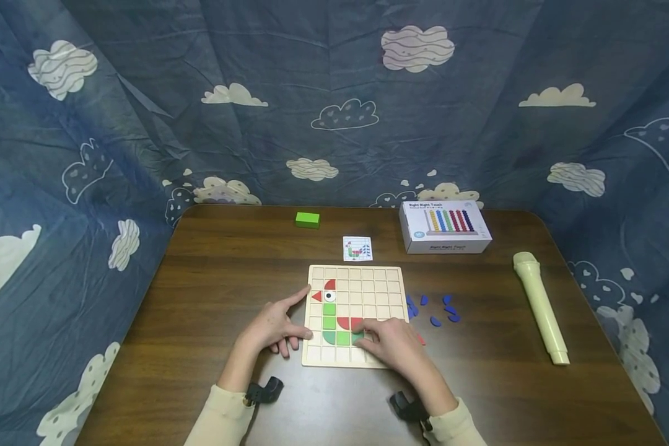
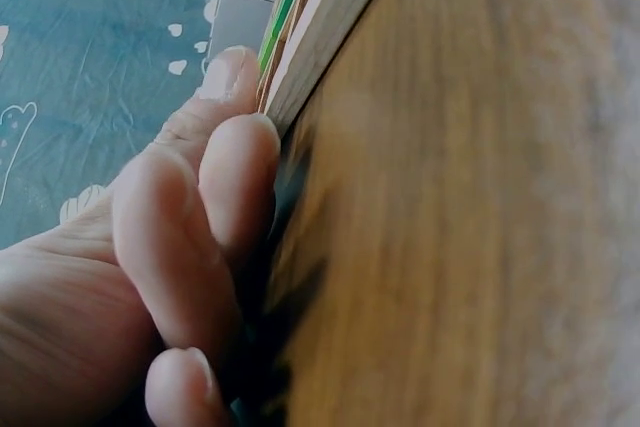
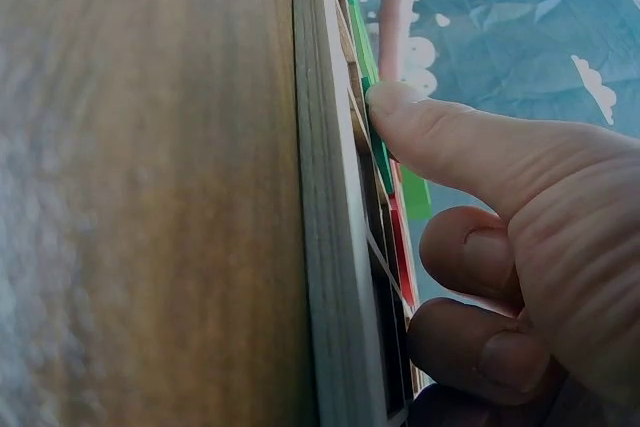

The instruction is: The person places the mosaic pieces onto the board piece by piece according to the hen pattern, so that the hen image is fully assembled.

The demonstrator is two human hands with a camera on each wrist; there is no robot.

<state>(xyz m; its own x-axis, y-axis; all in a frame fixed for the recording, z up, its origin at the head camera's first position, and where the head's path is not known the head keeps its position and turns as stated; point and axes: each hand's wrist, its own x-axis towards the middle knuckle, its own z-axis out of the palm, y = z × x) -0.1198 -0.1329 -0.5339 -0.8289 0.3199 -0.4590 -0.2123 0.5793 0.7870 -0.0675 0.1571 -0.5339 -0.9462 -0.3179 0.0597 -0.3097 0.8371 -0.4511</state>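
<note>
A wooden grid board lies on the table with coloured pieces in its cells. They include a red triangle, a white tile with a black dot, green squares and red quarter-circles. My left hand touches the board's left edge with spread forefinger and thumb. My right hand is over the lower right of the board. Its thumb and forefinger pinch a teal quarter-circle piece at a cell beside a green square. In the right wrist view the thumb touches that piece, other fingers curled.
Several blue petal-shaped pieces lie right of the board, with a red piece by the right hand. Behind the board are a pattern card, a green block and a white box. A cream tube lies far right.
</note>
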